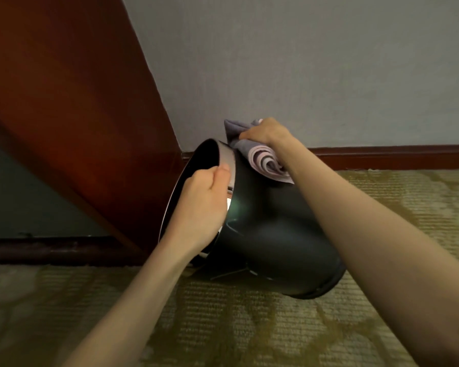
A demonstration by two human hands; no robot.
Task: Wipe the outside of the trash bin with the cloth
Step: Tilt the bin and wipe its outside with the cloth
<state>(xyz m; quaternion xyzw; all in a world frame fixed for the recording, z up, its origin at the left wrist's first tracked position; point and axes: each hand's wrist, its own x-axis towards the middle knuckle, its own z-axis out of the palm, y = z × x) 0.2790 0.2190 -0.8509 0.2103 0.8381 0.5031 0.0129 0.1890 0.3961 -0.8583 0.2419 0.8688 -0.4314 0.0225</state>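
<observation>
A patterned olive-green carpet (249, 327) runs up to a pale grey wall (302, 62) edged with a dark reddish baseboard (395, 156). A polished red-brown wooden panel (64, 88) slants across the left of the room. At the foot of the wall, a dark trash bin (270, 234) is tipped over on the carpet. Its base is low at the right and its mouth is raised toward the wooden panel. The bin's interior is in shadow, and nothing can be made out inside. The left hand (204, 205) grips the bin's silver rim (227, 157), fingers curled over the edge. The right hand (265, 132) clutches a bunched grey and pink cloth (263, 162), which lies against the upper outside of the bin just behind the rim.
</observation>
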